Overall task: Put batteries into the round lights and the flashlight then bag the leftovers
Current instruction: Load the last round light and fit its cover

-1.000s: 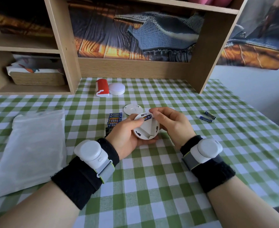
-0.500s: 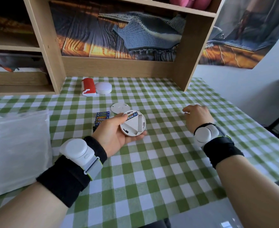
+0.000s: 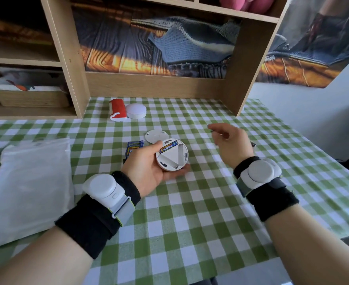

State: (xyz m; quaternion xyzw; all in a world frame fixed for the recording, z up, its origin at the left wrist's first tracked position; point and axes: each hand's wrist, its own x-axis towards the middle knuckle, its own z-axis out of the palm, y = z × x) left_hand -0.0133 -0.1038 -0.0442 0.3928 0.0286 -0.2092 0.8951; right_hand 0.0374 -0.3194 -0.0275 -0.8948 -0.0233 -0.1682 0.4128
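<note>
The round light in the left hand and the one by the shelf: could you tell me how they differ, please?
The held round light faces back-up, its cover off and one battery fitted; the round light by the shelf lies closed on the tablecloth. The left hand grips the first; the second touches the red flashlight. Both are white discs.

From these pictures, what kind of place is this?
Probably a home desk or hobby corner: a checked tablecloth on the table, a wooden shelf unit behind it, and a printed wall hanging.

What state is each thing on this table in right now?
Held round light: open, one battery in, gripped by left hand.
Its cover: off, lying on table.
Other round light: closed.
Bag: flat.
Right hand: raised, loosely curled.
</note>
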